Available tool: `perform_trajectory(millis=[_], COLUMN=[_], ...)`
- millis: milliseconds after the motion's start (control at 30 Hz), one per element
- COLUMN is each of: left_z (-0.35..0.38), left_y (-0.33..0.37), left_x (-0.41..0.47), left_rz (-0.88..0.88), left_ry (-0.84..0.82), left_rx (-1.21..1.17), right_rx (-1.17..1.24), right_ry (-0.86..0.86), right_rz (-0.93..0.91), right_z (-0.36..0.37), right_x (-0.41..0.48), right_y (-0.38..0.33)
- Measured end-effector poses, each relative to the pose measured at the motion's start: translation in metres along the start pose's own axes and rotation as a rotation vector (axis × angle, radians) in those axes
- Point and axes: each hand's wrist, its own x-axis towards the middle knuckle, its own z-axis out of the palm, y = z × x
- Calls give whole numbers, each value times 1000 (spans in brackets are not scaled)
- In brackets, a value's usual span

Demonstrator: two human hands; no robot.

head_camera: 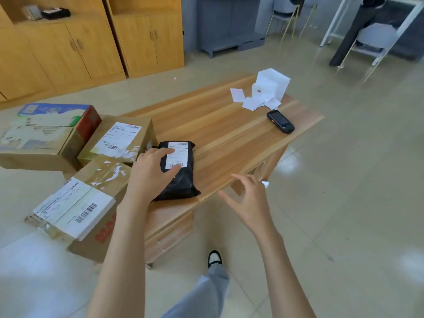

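Parcel [177, 173]: black plastic mailer, laid flat on the near left part of the worktop [229, 134], close to the near edge; a white shipping label [177, 154] with barcodes is carried on its upper face
Left hand [149, 171]: laid on the parcel's 9 o'clock side, forefinger and thumb spread and pressed on the label's left margin; the other fingers are hidden behind the hand
Right hand [250, 198]: held in the air at 4 o'clock from the parcel, over the worktop's near edge; fingers spread and loosely bent, nothing held, the parcel not touched
Scanner [280, 121]: black handheld unit, laid flat at 2 o'clock from the parcel, well apart from it, near the worktop's right edge
White box [271, 83]: stood at the worktop's far right corner, at 12 o'clock from the scanner
Paper slips [257, 101]: white, scattered at the foot of the white box, between it and the scanner
Cardboard boxes [119, 138]: three are seen on the floor [344, 180] from 8 to 10 o'clock of the parcel, just beside the worktop's left end; printed labels and clear tape are carried on their tops
Shoe [215, 258]: black and white, seen on the floor at 6 o'clock, below the worktop's near edge
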Motion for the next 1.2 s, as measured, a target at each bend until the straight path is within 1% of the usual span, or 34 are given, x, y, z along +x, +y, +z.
perform_trajectory(millis=[100,200,333,467,567,667,833,900,1033,1200], left_z=[20,38,59,70,75,76,78,80,85,105], left_y=[11,26,45,52,43,23,-16,-28,-46,-54], left_x=[56,107,168,209,221,221,202,188,165,168], left_rz=[-8,-25,-53,-61,-105,-199,-444,-549,-757,-927], left_ry=[-9,20,21,24,6,8,-26,-46,-3,-37], left_rx=[44,16,-3,-11,-3,-9,-31,-79,-229,-318], right_rx=[-40,-89,-123,-118,-112,-83,-55,-16,26,0], right_ry=[-24,-59,-38,-34,-81,-182,-437,-520,-701,-878], right_rz=[-12,-17,-15,-6,-12,-17,-45,-25,37,163], right_z=[-9,-25,-49,-57,-48,-27,21,42,80,115], right_x=[42,91,161,215,244,263,286,288,291,288], right_y=[12,20,30,37,41,42,36,31,24,25])
